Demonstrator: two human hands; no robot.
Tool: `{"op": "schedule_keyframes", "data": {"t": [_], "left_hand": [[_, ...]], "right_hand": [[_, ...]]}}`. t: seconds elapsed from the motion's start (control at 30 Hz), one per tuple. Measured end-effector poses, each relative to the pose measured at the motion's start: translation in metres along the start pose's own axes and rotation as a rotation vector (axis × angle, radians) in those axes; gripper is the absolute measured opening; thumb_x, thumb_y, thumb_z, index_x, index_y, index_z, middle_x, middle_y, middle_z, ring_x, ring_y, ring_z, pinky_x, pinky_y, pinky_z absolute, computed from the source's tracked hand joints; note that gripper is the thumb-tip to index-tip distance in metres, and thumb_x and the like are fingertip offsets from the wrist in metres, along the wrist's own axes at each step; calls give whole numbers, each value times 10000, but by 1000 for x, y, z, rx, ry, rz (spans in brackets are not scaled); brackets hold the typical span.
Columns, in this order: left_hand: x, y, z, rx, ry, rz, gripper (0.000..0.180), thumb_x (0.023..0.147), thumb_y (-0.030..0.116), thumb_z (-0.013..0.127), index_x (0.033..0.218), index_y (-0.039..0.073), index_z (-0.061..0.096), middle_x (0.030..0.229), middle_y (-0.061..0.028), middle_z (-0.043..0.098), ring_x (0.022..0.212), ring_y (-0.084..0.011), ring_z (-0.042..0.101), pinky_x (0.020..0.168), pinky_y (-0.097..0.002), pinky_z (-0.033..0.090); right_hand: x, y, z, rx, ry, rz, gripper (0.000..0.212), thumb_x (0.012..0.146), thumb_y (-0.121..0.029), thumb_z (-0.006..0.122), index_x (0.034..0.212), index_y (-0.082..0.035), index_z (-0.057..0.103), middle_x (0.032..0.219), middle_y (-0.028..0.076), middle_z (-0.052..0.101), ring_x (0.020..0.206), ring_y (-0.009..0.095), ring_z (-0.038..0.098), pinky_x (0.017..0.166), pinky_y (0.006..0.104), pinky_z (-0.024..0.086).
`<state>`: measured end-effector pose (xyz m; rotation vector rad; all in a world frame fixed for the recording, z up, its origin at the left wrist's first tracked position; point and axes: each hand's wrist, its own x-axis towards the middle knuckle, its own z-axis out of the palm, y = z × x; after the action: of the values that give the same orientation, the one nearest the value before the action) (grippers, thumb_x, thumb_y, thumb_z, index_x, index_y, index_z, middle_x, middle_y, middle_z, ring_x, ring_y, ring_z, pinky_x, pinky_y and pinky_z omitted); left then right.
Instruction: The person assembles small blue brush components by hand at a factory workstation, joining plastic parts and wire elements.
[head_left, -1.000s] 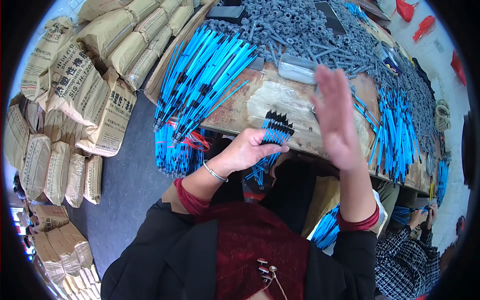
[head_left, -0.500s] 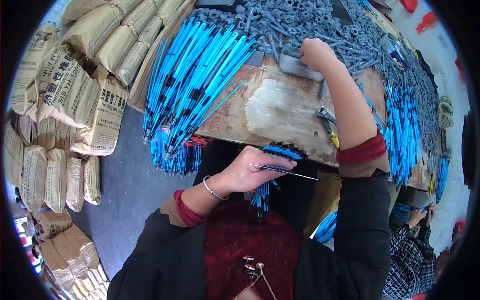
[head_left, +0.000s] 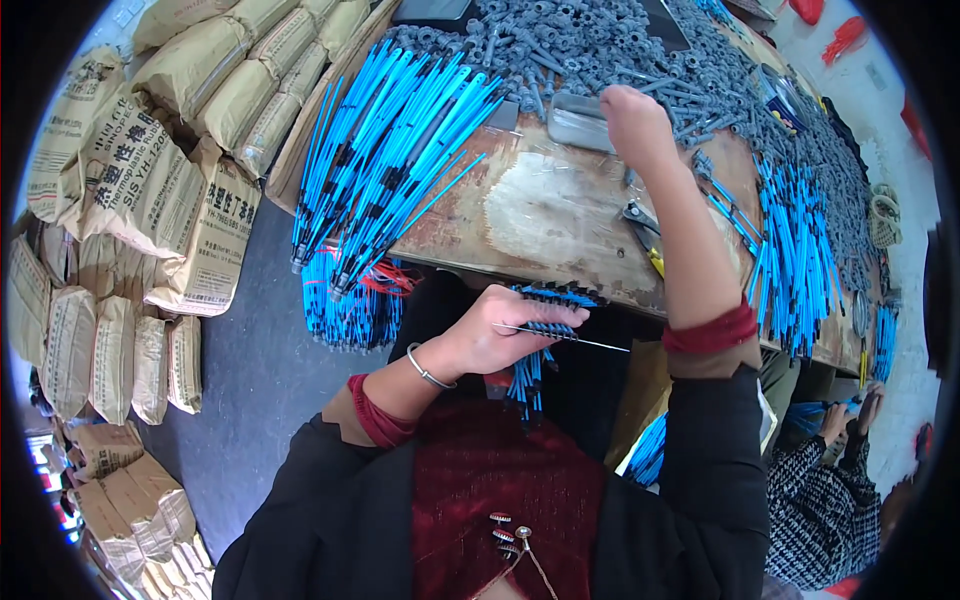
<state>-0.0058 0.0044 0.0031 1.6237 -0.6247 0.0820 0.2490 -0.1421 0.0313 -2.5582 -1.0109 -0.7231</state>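
Observation:
My left hand [head_left: 505, 325] is closed around a bundle of thin blue strips [head_left: 560, 295] with black ends; their tails hang below the hand. A thin, straight metal rod [head_left: 605, 346] crosses under its thumb and sticks out to the right. Over the worktable, my right hand [head_left: 637, 125] is curled, fingers pressed together, at the right end of a shallow metal tray [head_left: 578, 132]. Whatever its fingers hold, if anything, is hidden. Beneath my right forearm lie pliers [head_left: 645, 228] with yellow on the handle.
Grey plastic fittings [head_left: 600, 45] are heaped across the back of the worktable [head_left: 450, 225]. Blue strip bundles lie at left [head_left: 400, 150] and right [head_left: 795, 255]. Paper sacks [head_left: 130, 190] are stacked on the left. Another person's hands [head_left: 850, 415] work at far right.
My right hand has drawn slightly nearer and toward the right end of the tray, uncovering some of it. The left hand keeps its hold on the bundle. The whole view has shifted a little.

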Motion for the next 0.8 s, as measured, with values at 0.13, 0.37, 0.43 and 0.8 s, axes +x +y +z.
{"op": "schedule_keyframes", "data": {"t": [0.13,0.37,0.43,0.8], "left_hand": [[-1,5,1,-10,64,-32,251,744,-49,602,990,-13,640,1008,-140,658,937,-240,645,831,-301,497],[2,13,6,-45,83,-120,247,765,-34,600,1008,-11,640,990,-133,665,908,-194,641,818,-291,489],[1,10,7,-88,122,-125,251,793,-1,610,1041,15,645,966,-101,675,841,-128,639,760,-256,494],[5,16,5,-117,116,-249,223,800,-71,551,1002,-30,637,1022,-134,655,993,-189,604,901,-310,449]], "right_hand": [[-39,-61,-88,979,-45,449,142,881,-121,523,872,3,592,741,55,603,598,100,536,571,238,440],[-131,-108,-144,874,-14,231,77,869,-12,494,905,34,544,858,69,551,653,88,500,628,212,424],[-137,-110,-147,855,40,185,72,859,7,498,908,39,540,880,77,541,669,99,507,639,215,422],[-140,-123,-156,467,95,129,136,757,57,616,883,7,605,974,128,557,689,213,544,631,267,447]]}}
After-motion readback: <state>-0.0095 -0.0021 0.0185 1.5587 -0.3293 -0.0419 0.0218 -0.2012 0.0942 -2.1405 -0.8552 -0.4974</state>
